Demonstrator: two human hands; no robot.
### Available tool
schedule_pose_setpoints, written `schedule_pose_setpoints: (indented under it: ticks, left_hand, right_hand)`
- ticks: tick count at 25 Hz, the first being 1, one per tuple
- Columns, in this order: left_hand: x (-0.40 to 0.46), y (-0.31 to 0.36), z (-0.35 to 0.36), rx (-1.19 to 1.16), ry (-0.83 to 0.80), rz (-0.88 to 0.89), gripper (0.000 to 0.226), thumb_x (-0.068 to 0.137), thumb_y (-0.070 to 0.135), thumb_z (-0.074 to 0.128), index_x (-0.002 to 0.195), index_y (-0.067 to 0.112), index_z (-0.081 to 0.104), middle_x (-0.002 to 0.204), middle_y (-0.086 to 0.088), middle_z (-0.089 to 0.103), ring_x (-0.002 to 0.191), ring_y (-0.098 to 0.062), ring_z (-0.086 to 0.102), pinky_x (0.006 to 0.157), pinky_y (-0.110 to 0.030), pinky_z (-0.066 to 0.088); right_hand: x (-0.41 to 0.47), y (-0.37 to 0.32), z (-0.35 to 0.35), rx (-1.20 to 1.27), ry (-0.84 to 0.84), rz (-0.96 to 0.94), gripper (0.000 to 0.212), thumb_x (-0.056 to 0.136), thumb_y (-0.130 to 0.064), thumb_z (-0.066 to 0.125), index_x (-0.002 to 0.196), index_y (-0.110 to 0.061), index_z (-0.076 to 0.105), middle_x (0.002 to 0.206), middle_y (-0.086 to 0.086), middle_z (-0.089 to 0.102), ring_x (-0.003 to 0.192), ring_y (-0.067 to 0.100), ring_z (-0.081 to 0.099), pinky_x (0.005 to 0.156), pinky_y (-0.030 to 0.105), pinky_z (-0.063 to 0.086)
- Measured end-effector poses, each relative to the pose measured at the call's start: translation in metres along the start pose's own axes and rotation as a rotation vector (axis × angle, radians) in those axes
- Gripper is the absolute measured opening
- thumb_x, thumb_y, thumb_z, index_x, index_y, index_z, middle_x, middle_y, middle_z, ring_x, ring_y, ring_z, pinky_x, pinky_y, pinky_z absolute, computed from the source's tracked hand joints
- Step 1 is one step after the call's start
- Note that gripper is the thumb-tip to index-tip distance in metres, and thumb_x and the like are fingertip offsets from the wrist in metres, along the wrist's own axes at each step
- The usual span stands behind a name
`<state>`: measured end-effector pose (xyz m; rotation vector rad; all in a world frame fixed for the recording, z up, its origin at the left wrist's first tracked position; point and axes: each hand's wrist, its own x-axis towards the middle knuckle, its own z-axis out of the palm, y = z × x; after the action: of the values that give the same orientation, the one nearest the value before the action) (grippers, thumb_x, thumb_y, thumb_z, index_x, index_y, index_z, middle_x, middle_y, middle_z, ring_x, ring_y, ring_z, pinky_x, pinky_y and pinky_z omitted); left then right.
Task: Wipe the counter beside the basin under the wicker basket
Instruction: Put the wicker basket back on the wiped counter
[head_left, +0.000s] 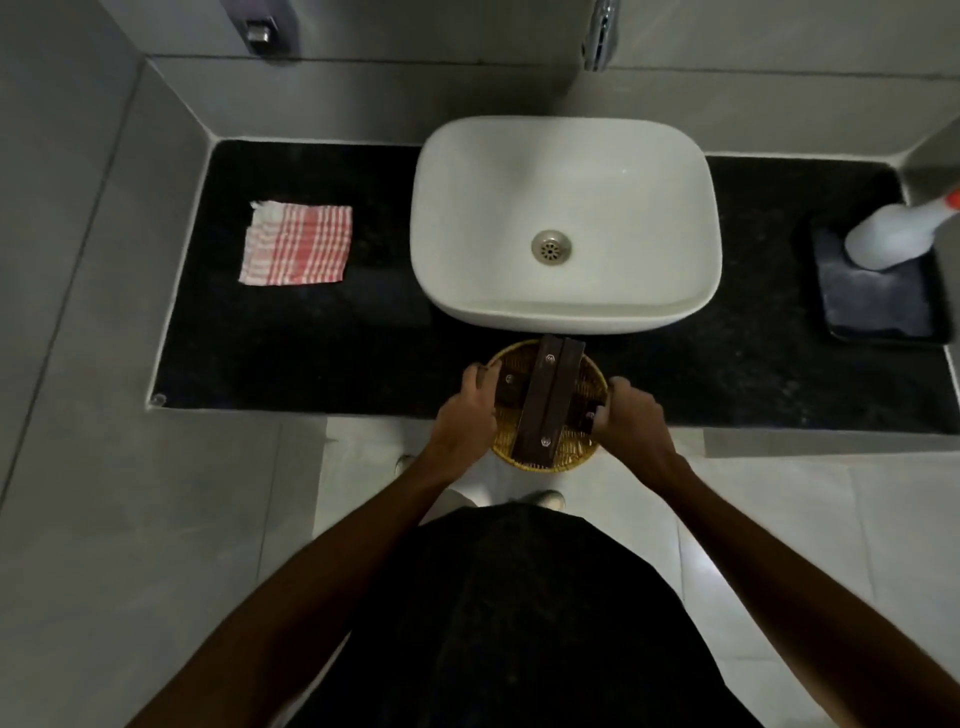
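Observation:
A round wicker basket (566, 457) with two long dark brown boxes (548, 400) in it is in front of the white basin (566, 223), over the front edge of the black counter (322, 353). My left hand (467, 415) grips its left rim and my right hand (631, 415) grips its right rim. A folded red-and-white checked cloth (296, 244) lies flat on the counter left of the basin, apart from both hands.
A white spray bottle (893, 234) stands on a dark tray (878, 296) at the counter's right end. Grey tiled walls enclose the counter on three sides. A soap dispenser (260, 31) and a chrome hose (600, 36) hang on the back wall.

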<state>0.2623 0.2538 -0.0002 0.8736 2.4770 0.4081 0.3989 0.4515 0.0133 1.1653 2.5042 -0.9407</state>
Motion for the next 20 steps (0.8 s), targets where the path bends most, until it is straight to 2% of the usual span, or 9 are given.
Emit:
schedule_pose_setpoints:
  ticks: [3, 7, 10, 13, 15, 18, 20]
  left_hand:
    - [-0.017, -0.027, -0.018, -0.105, 0.049, -0.105, 0.068, 0.101, 0.004, 0.05, 0.164, 0.02, 0.028, 0.168, -0.016, 0.027, 0.119, -0.037, 0.066, 0.096, -0.046, 0.061]
    - [-0.039, -0.115, -0.065, -0.162, 0.112, -0.209, 0.065, 0.102, 0.01, 0.053, 0.162, 0.02, 0.031, 0.165, -0.014, 0.03, 0.119, -0.033, 0.065, 0.093, -0.048, 0.062]
    - [-0.036, -0.191, -0.104, -0.142, 0.135, -0.266, 0.064, 0.104, 0.018, 0.058, 0.162, 0.019, 0.032, 0.165, -0.015, 0.03, 0.127, -0.033, 0.062, 0.099, -0.048, 0.061]
    - [-0.021, -0.257, -0.135, -0.176, 0.126, -0.284, 0.067, 0.102, 0.023, 0.063, 0.161, 0.02, 0.033, 0.166, -0.016, 0.029, 0.134, -0.039, 0.056, 0.103, -0.055, 0.058]
    - [-0.008, -0.294, -0.148, -0.208, 0.124, -0.294, 0.066, 0.103, 0.018, 0.06, 0.162, 0.023, 0.031, 0.166, -0.015, 0.028, 0.136, -0.043, 0.054, 0.1, -0.057, 0.06]
    - [0.008, -0.326, -0.159, -0.248, 0.158, -0.261, 0.078, 0.099, 0.001, 0.054, 0.165, 0.028, 0.023, 0.166, -0.015, 0.03, 0.13, -0.042, 0.058, 0.093, -0.049, 0.061]
    - [0.016, -0.338, -0.161, -0.282, 0.165, -0.283, 0.086, 0.096, 0.003, 0.059, 0.166, 0.03, 0.016, 0.166, -0.013, 0.03, 0.129, -0.039, 0.059, 0.09, -0.048, 0.061]
  right_hand:
    - [0.006, -0.035, 0.014, 0.055, -0.071, -0.009, 0.021, 0.091, -0.014, 0.067, 0.11, -0.015, 0.057, 0.081, -0.005, 0.063, 0.068, 0.008, 0.064, 0.051, 0.018, 0.046]
    - [0.013, -0.121, 0.061, -0.004, -0.156, -0.178, 0.018, 0.088, -0.02, 0.065, 0.097, -0.023, 0.05, 0.076, -0.012, 0.053, 0.062, 0.0, 0.049, 0.051, 0.015, 0.035]
    - [0.021, -0.197, 0.098, 0.057, -0.211, -0.285, 0.017, 0.092, -0.02, 0.064, 0.099, -0.023, 0.048, 0.087, -0.01, 0.054, 0.07, 0.004, 0.052, 0.057, 0.015, 0.038]
    - [0.036, -0.262, 0.13, 0.083, -0.23, -0.311, 0.018, 0.094, -0.018, 0.061, 0.099, -0.022, 0.044, 0.093, -0.005, 0.054, 0.076, 0.011, 0.054, 0.06, 0.02, 0.04]
    - [0.049, -0.294, 0.148, 0.093, -0.241, -0.313, 0.015, 0.095, -0.016, 0.061, 0.102, -0.02, 0.048, 0.092, -0.004, 0.059, 0.076, 0.012, 0.063, 0.055, 0.015, 0.04]
    - [0.064, -0.319, 0.162, 0.111, -0.249, -0.277, 0.016, 0.097, -0.015, 0.062, 0.108, -0.02, 0.051, 0.092, -0.003, 0.064, 0.072, 0.007, 0.067, 0.05, 0.012, 0.048]
    - [0.071, -0.324, 0.164, 0.088, -0.253, -0.257, 0.018, 0.098, -0.021, 0.063, 0.112, -0.023, 0.052, 0.095, -0.005, 0.065, 0.073, 0.008, 0.068, 0.052, 0.016, 0.055]
